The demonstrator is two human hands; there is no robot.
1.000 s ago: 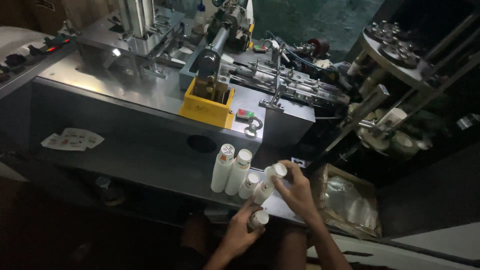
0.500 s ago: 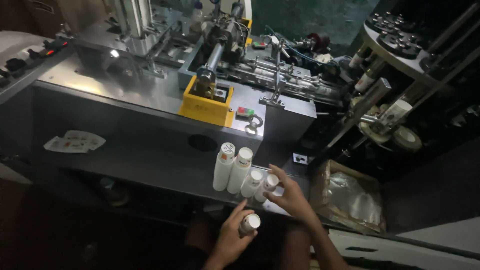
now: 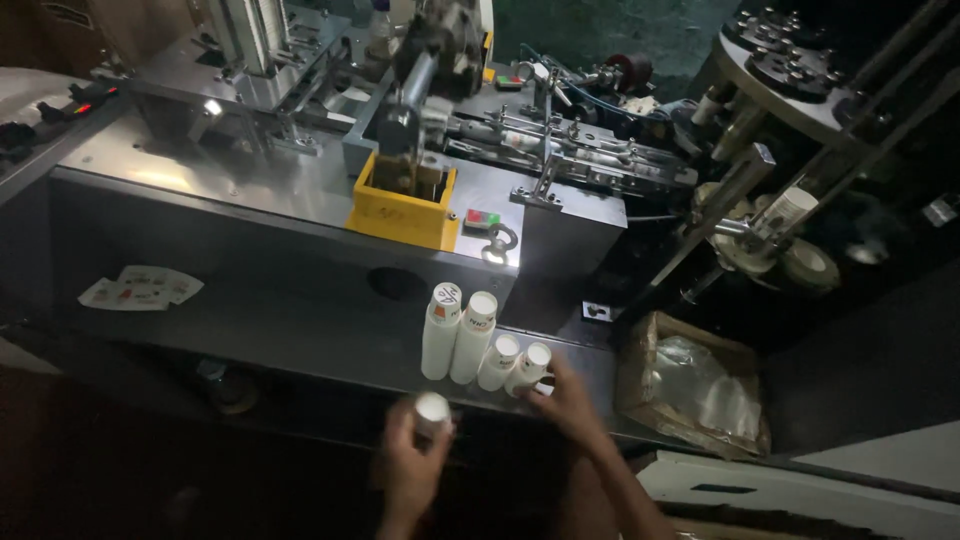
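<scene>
Since half a second ago the right hand (image 3: 568,400) has set its cup stack down and now rests against the row, while the left hand (image 3: 410,462) has dropped lower and nearer the body, carrying its own stack with it.

That held cup stack (image 3: 432,408) is a short column of white paper cups, its long axis pointing up toward the camera, so that only the round white end shows. The left grip is wrapped around it, fingers pinching the sides; the hand is blurred by motion.

Just above it, four more cup stacks stand leaning on the dark ledge (image 3: 590,375) of the machine: two tall stacks (image 3: 457,332) side by side, and two short stacks (image 3: 514,364) to their right, all tilted with their round ends up and slightly right. Each is smooth white paper with a small coloured print on the end. The right grip lies spread, fingertips touching the rightmost short stack, pinching nothing.

Behind the row rises a grey sheet-metal machine body (image 3: 250,270) with a round hole (image 3: 396,284), a yellow box-shaped guard (image 3: 400,212) on top, and a red and green switch (image 3: 482,217). A cardboard box (image 3: 690,395) lined with clear plastic sits to the right.
</scene>
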